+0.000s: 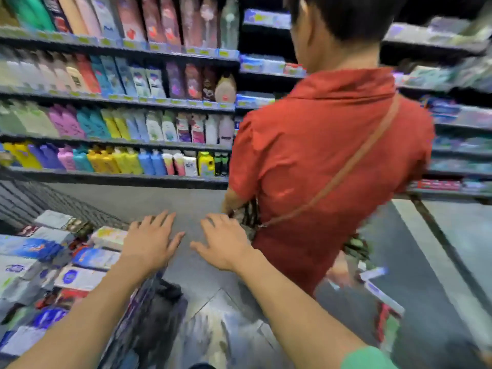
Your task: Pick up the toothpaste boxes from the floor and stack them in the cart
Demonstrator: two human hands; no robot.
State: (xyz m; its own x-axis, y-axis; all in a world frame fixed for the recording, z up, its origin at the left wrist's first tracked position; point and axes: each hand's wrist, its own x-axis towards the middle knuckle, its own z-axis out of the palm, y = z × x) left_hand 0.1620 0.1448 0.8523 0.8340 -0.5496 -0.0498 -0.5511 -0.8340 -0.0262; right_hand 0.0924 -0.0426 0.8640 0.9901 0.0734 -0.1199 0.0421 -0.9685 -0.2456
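Both hands are out in front, palms down, fingers straight and spread, holding nothing. The left hand (151, 239) hovers over the right-hand edge of the cart (53, 201), and the right hand (223, 242) sits just beside it, thumbs pointing at each other with a small gap between them, over bare grey floor (202, 283).

The cart is down and to the left of the left hand, a dark wire basket already packed with flat boxes (80, 265) in white, blue and some red. They're lying in rows and layers, pretty blurry, so I can't read any labels or say for sure which ones are toothpaste. The nearest box is right under the left wrist.

Just past the right hand there's a person in a red shirt (319, 161) with their back turned, a brown strap (343, 166) running diagonally across it. They're close, almost touching the right fingertips from this angle.

Beyond both hands, shelves (114, 99) full of colourful bottles run along the left side, and more shelves with boxed stuff are off to the right. Lower right of the right arm there's something on the floor, red and white, but it's too smeared to tell what.
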